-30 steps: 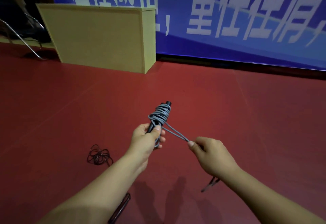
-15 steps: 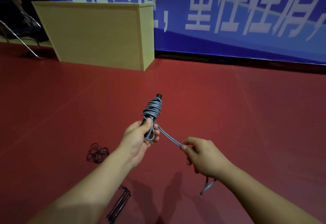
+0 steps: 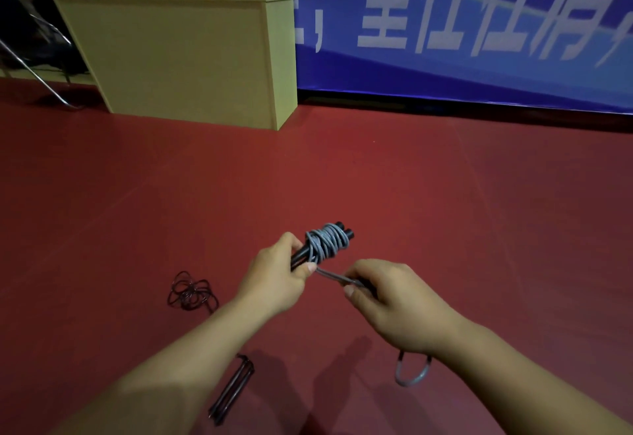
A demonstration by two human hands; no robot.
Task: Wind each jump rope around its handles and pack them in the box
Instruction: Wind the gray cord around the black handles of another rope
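Observation:
My left hand (image 3: 274, 275) grips the two black handles of a grey jump rope (image 3: 327, 241), whose cord is wound in several turns around the handles' far end. My right hand (image 3: 390, 297) pinches the doubled free cord close to the bundle, and the cord's end loop (image 3: 412, 371) hangs below my right wrist. A second jump rope lies on the red floor: its dark cord (image 3: 190, 292) is a loose tangle at the left and its black handles (image 3: 233, 388) lie under my left forearm. The tan box (image 3: 185, 54) stands at the back left.
A blue banner (image 3: 445, 23) with white characters lines the back wall. A metal chair frame (image 3: 34, 68) stands at the far left beside the box. Red floor (image 3: 479, 212) stretches all around.
The handle bundle has tilted to point right. My right hand has moved up along the cord toward the bundle, shortening the stretch between my hands; the end loop now hangs under my wrist.

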